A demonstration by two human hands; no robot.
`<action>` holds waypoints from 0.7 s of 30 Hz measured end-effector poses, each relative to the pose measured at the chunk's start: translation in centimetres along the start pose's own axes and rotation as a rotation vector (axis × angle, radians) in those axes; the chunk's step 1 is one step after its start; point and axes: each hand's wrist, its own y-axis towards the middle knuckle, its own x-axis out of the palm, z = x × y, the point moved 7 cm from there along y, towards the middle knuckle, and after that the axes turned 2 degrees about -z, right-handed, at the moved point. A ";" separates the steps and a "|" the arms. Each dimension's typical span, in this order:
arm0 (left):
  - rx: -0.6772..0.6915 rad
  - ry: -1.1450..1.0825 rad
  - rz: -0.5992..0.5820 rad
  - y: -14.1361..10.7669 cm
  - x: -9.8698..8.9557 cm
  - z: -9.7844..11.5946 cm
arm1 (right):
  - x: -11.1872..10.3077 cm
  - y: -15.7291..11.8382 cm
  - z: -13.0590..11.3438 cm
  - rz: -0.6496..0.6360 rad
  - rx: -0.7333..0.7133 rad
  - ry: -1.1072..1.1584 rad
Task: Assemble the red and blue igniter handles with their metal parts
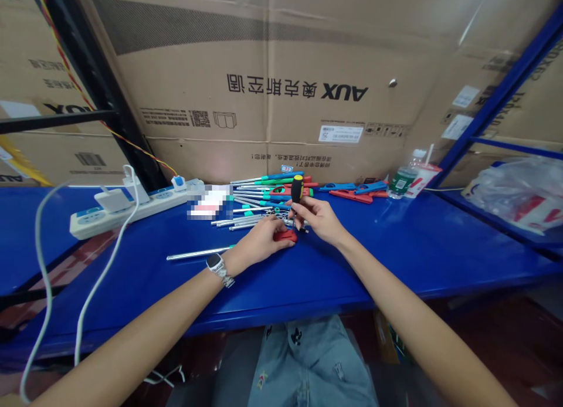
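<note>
My left hand [264, 238] is closed around the red handle [285, 236] of what looks like a long-necked lighter, pressing it to the blue table. Its silver tube [197, 254] with a green collar sticks out to the left beyond my wrist. In my right hand [317, 218] is a screwdriver [297, 188] with a yellow and black grip, held upright. Its lower end points down beside the red handle's right end; the tip's exact contact is hard to make out. Several similar silver-tubed pieces [253, 194] with blue, green and red handles lie just behind my hands.
Blue and red handles [354, 190] lie farther right, near a green-labelled bottle [401, 181] and a cup with a straw [424, 178]. A white power strip [94, 220] with plugs and hanging cables [105, 266] occupies the left. Cardboard [272, 55] stands behind the table [396, 260].
</note>
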 end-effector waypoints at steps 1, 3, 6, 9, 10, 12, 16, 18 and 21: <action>0.006 0.000 0.004 0.0 0.0 0.0 | -0.2 0.0 0.0 -0.012 0.003 -0.004; 0.015 0.002 0.014 0.0 0.0 0.1 | -0.5 0.2 0.2 0.015 0.006 -0.019; 0.009 0.000 0.019 0.0 0.0 -0.1 | -0.7 0.3 0.7 0.131 -0.016 -0.032; 0.007 -0.003 0.007 0.2 0.2 -0.2 | -0.5 0.1 0.9 0.262 -0.057 -0.057; 0.010 -0.001 0.007 0.2 0.1 -0.2 | -0.5 0.1 0.9 0.289 -0.067 -0.066; 0.015 0.006 0.006 0.2 0.1 -0.2 | -0.6 0.1 0.5 0.323 -0.072 -0.072; 0.054 0.071 -0.010 -0.1 0.0 0.5 | -3.0 0.0 -0.6 0.328 0.003 -0.181; 0.097 0.161 -0.015 -0.3 0.1 1.4 | -4.9 -0.7 -0.7 0.314 0.115 -0.398; 0.143 0.299 -0.043 -0.5 0.5 2.6 | -7.7 -2.7 0.2 0.287 0.365 -0.870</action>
